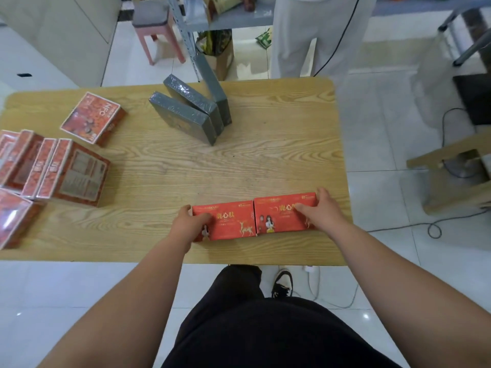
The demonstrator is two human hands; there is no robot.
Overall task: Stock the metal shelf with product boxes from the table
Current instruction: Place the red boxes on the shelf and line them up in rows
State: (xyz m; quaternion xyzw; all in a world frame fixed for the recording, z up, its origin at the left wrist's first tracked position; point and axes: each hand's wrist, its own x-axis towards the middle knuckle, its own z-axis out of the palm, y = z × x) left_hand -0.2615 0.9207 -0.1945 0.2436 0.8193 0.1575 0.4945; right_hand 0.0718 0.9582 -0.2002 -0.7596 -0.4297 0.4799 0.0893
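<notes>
The step in hand looked like the pick-up of a pair. The left hand (191,222) gripped the outer end of the left red box (229,224), thumb over its top face and fingers reaching behind. The right hand (317,211) gripped the outer end of the right red box (279,217) the same way. The hands were apart, with both boxes between them, standing end to end and touching on the near part of the counter (247,168).

Neither box appeared lifted yet. The next move probably called for inward pressure from both hands, so the pair would rise as one row without sagging at the seam. It would then be carried to the metal shelf (240,21), which stood well beyond the hands past the far edge of the counter.

More stock waited. Three grey boxes (190,112) leaned together ahead of the hands, and a cluster of orange-red boxes (66,171) sat far out to the left of the left hand. A person in pale trousers (297,35) stood by the shelf, so the carry might need to go round them.
</notes>
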